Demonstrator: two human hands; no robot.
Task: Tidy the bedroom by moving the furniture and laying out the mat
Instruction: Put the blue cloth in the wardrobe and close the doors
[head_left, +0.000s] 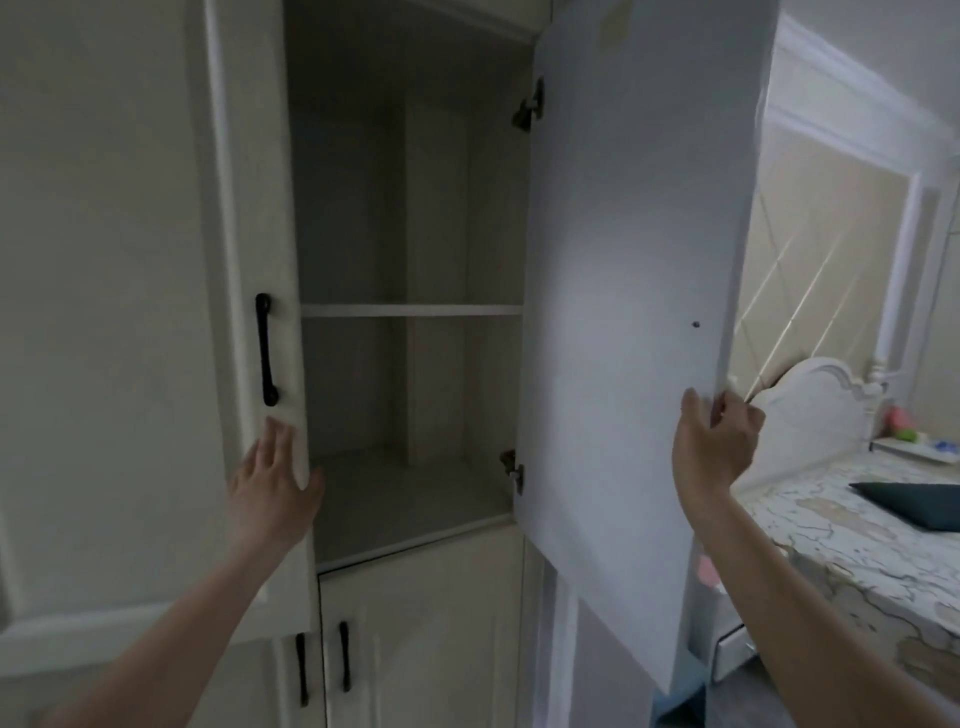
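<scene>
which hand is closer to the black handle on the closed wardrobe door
Left. The left hand rests open on the closed door just below the black handle. The right hand grips the open door's far edge, across the cupboard opening.

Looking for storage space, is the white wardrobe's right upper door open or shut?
Open: the white right upper door is swung outward, right hand gripping its edge.

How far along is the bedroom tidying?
Done: nothing visible; no mat in view. In hand: the right hand grips the open wardrobe door, the left hand rests on the closed door; the shelves look bare. Left: furniture and mat.
</scene>
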